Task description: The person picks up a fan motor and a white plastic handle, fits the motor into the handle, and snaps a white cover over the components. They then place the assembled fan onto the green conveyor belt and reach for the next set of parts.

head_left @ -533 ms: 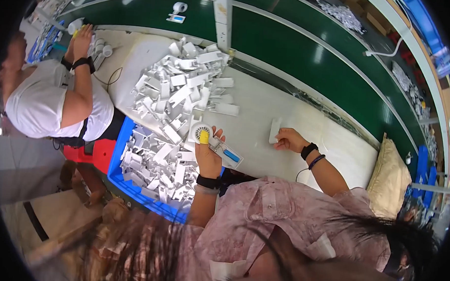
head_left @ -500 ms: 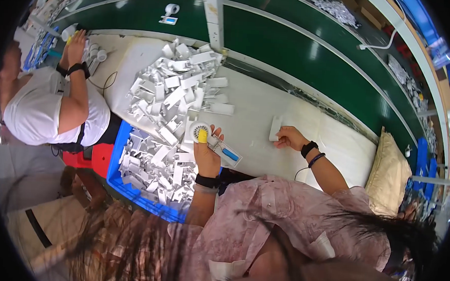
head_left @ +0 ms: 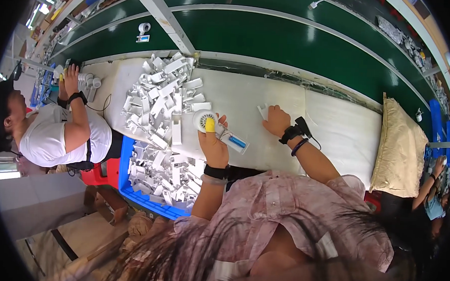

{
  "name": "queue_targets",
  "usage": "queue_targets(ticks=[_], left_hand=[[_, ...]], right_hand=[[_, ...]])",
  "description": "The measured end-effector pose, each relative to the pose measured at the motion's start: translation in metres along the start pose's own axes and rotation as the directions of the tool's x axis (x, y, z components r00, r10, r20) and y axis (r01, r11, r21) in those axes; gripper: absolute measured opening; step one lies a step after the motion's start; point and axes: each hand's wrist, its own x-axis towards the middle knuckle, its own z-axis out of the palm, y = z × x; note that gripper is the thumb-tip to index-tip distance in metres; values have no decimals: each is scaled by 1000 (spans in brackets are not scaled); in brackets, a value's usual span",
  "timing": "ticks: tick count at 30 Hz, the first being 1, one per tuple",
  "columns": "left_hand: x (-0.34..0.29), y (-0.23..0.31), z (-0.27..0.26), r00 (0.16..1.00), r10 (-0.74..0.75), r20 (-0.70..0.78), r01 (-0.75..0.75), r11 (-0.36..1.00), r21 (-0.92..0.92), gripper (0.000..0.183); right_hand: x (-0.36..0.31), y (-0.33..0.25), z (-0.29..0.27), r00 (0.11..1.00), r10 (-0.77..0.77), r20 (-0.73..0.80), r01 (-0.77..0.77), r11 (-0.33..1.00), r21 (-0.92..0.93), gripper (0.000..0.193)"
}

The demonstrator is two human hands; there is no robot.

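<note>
My left hand (head_left: 214, 146), its thumb wrapped in yellow, is closed round a white handheld fan (head_left: 204, 119). The fan's round grille faces up, and its handle stretches right with a blue battery (head_left: 237, 140) showing in the open housing. To the right, over the pale worktop, my right hand (head_left: 277, 121) has its fingers closed on a white plastic cover (head_left: 262, 111). Most of that cover is hidden behind the fingers. Fan and cover are apart. Both wrists wear black bands.
A heap of white plastic covers (head_left: 158, 99) lies left of the fan. Below it stands a blue crate (head_left: 125, 168) full of similar parts. A beige sack (head_left: 400, 149) leans at the right. A co-worker in a white shirt (head_left: 52, 139) works at the far left.
The head view has turned. My right hand has closed further over the white cover and come nearer the fan. My left hand still holds the fan.
</note>
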Motion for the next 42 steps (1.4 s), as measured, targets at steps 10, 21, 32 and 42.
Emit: queue_targets(ticks=[10, 21, 32, 42], left_hand=[[-17, -34, 42, 992, 82, 93, -90, 992, 89, 36], [-37, -53, 92, 980, 45, 194, -67, 992, 107, 36], [-36, -59, 108, 967, 9, 253, -10, 1000, 3, 34], [-28, -60, 110, 941, -59, 333, 72, 997, -26, 37]], right_hand=[[-111, -25, -126, 927, -333, -176, 369, 715, 594, 51], [-122, 0, -125, 863, -367, -347, 484, 798, 359, 51], [-116, 6, -125, 888, -342, -308, 439, 829, 346, 54], [-110, 5, -130, 905, -301, -302, 400, 845, 356, 57]])
